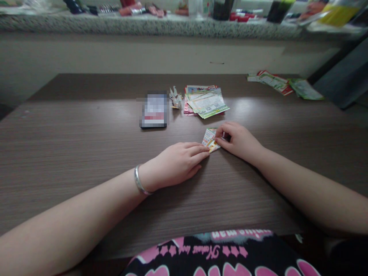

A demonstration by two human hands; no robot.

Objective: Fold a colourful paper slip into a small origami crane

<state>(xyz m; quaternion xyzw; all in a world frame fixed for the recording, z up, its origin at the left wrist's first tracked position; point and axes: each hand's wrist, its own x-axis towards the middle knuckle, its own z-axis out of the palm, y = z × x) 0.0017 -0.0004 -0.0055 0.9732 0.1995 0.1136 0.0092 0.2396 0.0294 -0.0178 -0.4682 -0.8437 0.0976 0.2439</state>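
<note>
A small folded piece of printed paper (211, 138), white with green, yellow and orange print, lies flat on the brown table in front of me. My left hand (184, 163) rests on the table with fingers stretched out, their tips pressing the paper's lower left edge. From the right, my right hand (237, 140) pinches the paper's right side between thumb and forefinger. Part of the paper is hidden under those fingers. Just beyond it sits a stack of printed leaflets (207, 100), with a crumpled, folded paper shape (176, 99) beside its left side.
A phone with a blurred screen (154, 110) lies left of the leaflets. More colourful leaflets (276, 82) are spread at the table's far right corner. Behind the table runs a speckled stone ledge (172, 26) crowded with cups, bottles and small items.
</note>
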